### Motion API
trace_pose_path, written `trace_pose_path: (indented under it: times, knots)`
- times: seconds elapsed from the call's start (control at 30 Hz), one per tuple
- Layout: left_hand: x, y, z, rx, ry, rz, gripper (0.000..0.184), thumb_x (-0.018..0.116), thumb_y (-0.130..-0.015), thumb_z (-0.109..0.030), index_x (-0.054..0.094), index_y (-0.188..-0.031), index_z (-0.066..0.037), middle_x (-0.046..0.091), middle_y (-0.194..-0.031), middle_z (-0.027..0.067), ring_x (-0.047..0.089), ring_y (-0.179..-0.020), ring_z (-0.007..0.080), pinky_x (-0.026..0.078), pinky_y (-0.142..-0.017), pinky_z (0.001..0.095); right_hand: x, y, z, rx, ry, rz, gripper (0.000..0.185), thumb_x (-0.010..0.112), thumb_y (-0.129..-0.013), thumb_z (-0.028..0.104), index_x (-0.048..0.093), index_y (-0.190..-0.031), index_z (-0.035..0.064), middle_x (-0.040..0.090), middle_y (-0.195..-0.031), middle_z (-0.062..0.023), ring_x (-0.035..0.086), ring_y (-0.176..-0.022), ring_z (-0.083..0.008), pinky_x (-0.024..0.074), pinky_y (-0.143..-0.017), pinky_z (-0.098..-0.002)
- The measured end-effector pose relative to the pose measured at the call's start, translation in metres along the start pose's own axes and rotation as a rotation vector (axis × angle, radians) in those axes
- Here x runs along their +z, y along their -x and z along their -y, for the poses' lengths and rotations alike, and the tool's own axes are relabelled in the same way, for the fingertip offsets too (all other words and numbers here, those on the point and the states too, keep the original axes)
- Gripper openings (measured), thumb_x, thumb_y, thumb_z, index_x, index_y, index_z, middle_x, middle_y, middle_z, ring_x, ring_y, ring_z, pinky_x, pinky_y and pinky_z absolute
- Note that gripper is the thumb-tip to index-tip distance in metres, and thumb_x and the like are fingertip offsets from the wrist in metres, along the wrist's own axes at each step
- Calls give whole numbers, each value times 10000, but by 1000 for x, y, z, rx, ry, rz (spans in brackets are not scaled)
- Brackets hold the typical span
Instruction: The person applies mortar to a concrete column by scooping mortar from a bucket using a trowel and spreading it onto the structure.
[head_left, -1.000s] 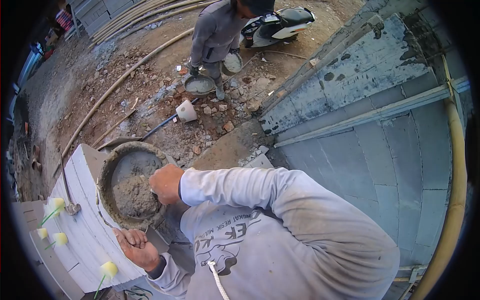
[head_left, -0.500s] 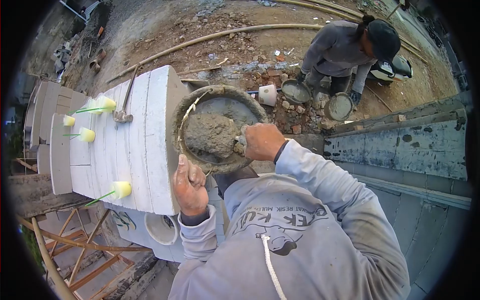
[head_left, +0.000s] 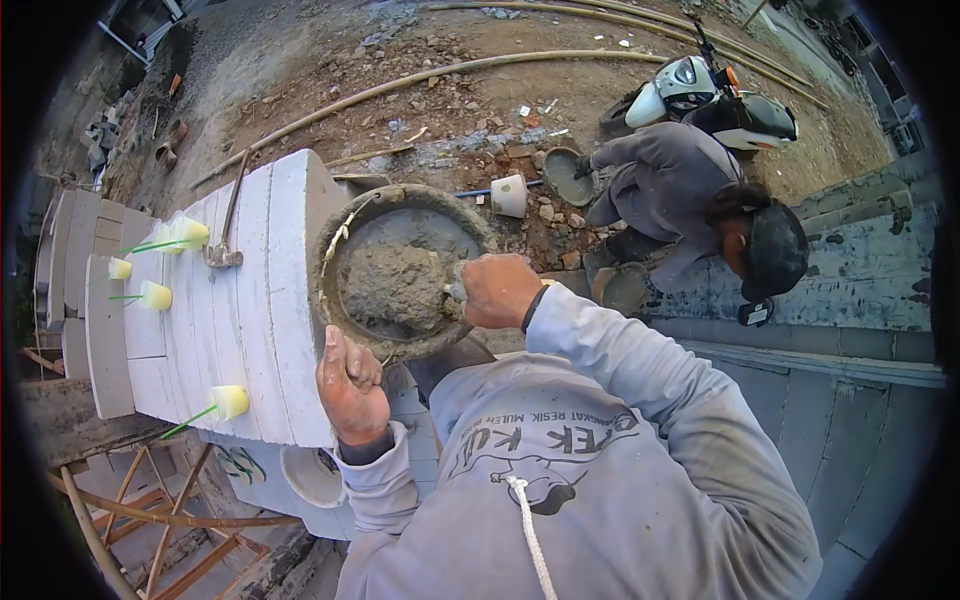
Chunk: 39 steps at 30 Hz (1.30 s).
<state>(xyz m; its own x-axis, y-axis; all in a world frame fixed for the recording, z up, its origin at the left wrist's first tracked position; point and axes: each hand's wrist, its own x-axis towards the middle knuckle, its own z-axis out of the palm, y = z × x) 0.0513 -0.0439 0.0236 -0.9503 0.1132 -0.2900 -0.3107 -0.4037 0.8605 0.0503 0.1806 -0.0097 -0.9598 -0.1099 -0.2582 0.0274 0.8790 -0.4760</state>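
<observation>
My right hand (head_left: pixel 500 291) is closed around the handle of a trowel (head_left: pixel 456 284), whose blade is hidden in thick grey mortar (head_left: pixel 393 285). The mortar is heaped in a round, mortar-caked bucket (head_left: pixel 330 235), with watery slurry around the heap and a rope handle (head_left: pixel 346 228) lying along the left rim. Just below the rim at the lower left is my left hand (head_left: pixel 353 392). Its fingers are curled with the thumb pointing up, and nothing shows in them. Whether it touches the bucket is unclear.
White blocks (head_left: pixel 255 330) to the left bear a hammer (head_left: pixel 222 256) and several yellow drink cups (head_left: pixel 228 402) with green straws. A co-worker (head_left: pixel 680 185) bends at the right by two mortar pans (head_left: pixel 568 178). A white bucket (head_left: pixel 509 196) and scooter (head_left: pixel 690 85) stand beyond.
The view has shifted, so bucket and blocks sit slightly further left. The co-worker has turned and bent lower to the right, uncovering the scooter. My right hand keeps its grip on the trowel.
</observation>
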Motion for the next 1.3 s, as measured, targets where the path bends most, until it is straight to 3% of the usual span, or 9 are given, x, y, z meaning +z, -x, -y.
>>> trace_pose_path:
  times: [0.17,0.23,0.4,0.67,0.7,0.87,0.93,1.03,1.3]
  knots:
    - [1,-3,-3,21,7,41,406,416,-1001,-316,354,-635,-151,266,-522,-47,197,-423,61,209,-418,241,2,-1,4,59,-125,-6,221,596,-687,140,702,-837,15,678,-869,-197,671,-835,-327,535,-724,-417]
    - [-7,-9,-5,24,-32,100,428,413,-1002,-321,346,-617,-148,258,-512,-45,207,-412,68,209,-415,239,21,-3,0,14,-217,-115,193,597,-646,145,666,-753,0,662,-772,-213,668,-738,-348,532,-653,-429]
    - [5,-12,-13,-19,-45,66,443,402,-1006,-317,338,-604,-143,249,-509,-42,195,-409,76,209,-413,243,29,-9,3,24,-272,-86,206,620,-636,139,683,-775,0,669,-784,-200,673,-757,-332,535,-650,-417]
    - [5,-16,-12,-20,9,54,440,381,-1011,-326,346,-614,-140,253,-498,-40,181,-400,77,207,-411,239,23,-12,-4,26,-189,-34,194,634,-644,141,684,-782,15,673,-789,-183,676,-758,-313,537,-656,-404]
    - [10,-15,-11,-16,-14,22,467,414,-1002,-323,298,-582,-156,191,-495,-48,139,-416,78,177,-407,255,19,-11,-2,0,-177,-17,198,632,-647,144,683,-788,15,673,-788,-183,675,-757,-315,537,-657,-405]
    - [8,-18,-6,-21,-9,26,451,382,-1002,-339,325,-594,-155,212,-474,-48,171,-404,82,211,-433,262,12,-12,-14,-77,-67,-117,197,569,-702,154,638,-814,7,652,-761,-197,658,-739,-349,527,-648,-440]
    - [13,-18,-6,-21,-34,-64,460,401,-995,-351,323,-585,-155,216,-466,-49,174,-406,79,214,-433,255,1,-12,-16,-62,-5,-99,202,579,-674,155,622,-794,-1,641,-726,-205,652,-707,-356,525,-640,-447]
    - [1,-18,-3,-21,33,38,398,490,-966,-339,359,-635,-160,299,-539,-48,246,-445,66,223,-436,238,-2,-14,-25,-95,82,-111,191,581,-669,152,616,-781,2,639,-722,-207,650,-701,-357,524,-639,-449]
    - [6,-15,-6,-11,8,-7,408,506,-960,-344,402,-618,-148,324,-545,-47,277,-456,69,244,-442,233,-13,-9,-29,-42,89,-118,182,606,-649,158,636,-749,9,644,-762,-214,652,-727,-354,528,-666,-437]
